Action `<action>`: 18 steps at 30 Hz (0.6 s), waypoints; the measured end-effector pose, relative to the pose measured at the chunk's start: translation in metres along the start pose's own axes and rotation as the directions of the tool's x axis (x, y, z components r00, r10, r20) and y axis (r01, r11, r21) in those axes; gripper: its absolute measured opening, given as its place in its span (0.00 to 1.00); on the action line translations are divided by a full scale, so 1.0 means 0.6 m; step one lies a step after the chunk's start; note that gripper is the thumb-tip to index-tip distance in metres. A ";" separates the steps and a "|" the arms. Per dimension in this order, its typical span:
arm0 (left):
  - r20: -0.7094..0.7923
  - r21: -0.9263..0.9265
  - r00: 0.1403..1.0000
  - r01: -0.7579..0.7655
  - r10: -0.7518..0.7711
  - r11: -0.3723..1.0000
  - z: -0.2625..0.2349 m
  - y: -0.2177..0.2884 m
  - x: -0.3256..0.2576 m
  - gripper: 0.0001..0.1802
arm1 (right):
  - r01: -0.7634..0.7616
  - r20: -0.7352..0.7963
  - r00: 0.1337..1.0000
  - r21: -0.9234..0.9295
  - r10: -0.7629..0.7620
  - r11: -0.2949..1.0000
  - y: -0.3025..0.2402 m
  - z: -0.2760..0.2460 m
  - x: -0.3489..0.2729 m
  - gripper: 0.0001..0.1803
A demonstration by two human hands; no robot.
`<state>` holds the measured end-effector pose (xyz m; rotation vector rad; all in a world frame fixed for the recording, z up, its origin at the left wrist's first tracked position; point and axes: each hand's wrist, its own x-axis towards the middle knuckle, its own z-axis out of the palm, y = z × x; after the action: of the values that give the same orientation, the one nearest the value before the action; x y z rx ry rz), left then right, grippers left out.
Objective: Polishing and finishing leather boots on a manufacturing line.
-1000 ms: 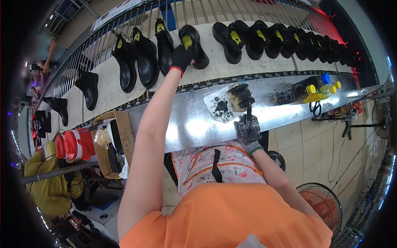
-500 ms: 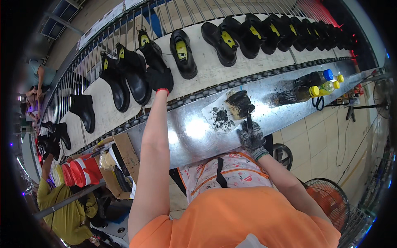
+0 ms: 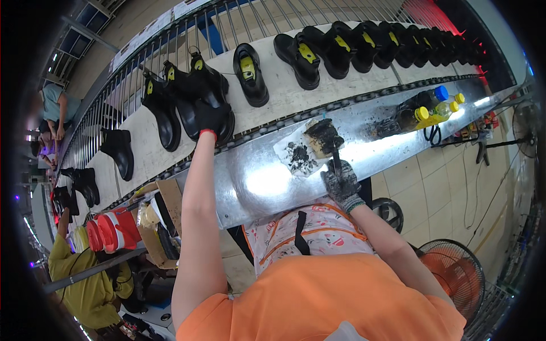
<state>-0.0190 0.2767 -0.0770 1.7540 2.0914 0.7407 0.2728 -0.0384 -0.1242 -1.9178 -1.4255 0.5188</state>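
Observation:
My left hand [image 3: 211,116], in a black glove with a red cuff, lies over the toes of two black boots, the middle boot [image 3: 181,94] and the right-hand boot [image 3: 211,79] of a group on the conveyor. Its fingers blend into the black leather. A third boot [image 3: 162,113] stands at their left. My right hand [image 3: 342,183], in a stained grey knit glove, is closed round a slim black tool [image 3: 336,162], brush-like in shape. The tool's far end meets a black-smeared sponge-like block [image 3: 323,139] on the metal ledge, beside a blackened white sheet [image 3: 300,158].
A black shoe [image 3: 250,77] and a long row of shoes [image 3: 335,51] stand along the conveyor [image 3: 261,118]. Bottles [image 3: 421,115] lie on the ledge at right. Red rolls [image 3: 116,227], a cardboard box [image 3: 169,204] and a co-worker [image 3: 85,278] are at left; a fan [image 3: 455,275] stands lower right.
My left hand has moved down and slightly left, from the right-hand boot to over both boots' toes. The right-hand and middle boots now sit closer together. My right hand still holds the tool.

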 end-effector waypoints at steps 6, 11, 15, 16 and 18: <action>0.408 -0.374 0.913 0.148 0.019 0.916 -0.140 0.013 -0.181 0.39 | 0.164 -0.001 0.986 -0.134 -0.166 0.977 0.046 0.014 -0.003 0.19; 0.191 -0.072 0.980 -0.034 0.047 0.997 -0.155 -0.037 -0.379 0.42 | -0.212 0.190 0.972 0.447 0.139 0.869 0.002 -0.008 0.007 0.15; 0.183 0.051 0.980 -0.084 0.074 0.995 -0.119 -0.022 -0.466 0.45 | 0.046 -0.090 0.995 0.116 -0.035 0.992 0.053 0.036 0.000 0.16; 0.175 0.054 0.983 -0.070 0.060 0.996 -0.115 -0.024 -0.478 0.45 | 0.054 -0.078 0.996 0.118 -0.044 0.992 0.026 0.023 0.000 0.16; 0.127 -0.080 0.989 -0.067 0.076 0.995 -0.101 -0.033 -0.495 0.46 | -0.101 0.054 0.994 0.089 0.097 0.991 -0.021 -0.016 -0.004 0.22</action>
<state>-0.0087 -0.0264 -0.0651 1.7942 1.9004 0.6952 0.2698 -0.0415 -0.1086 -1.9216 -1.3190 0.6711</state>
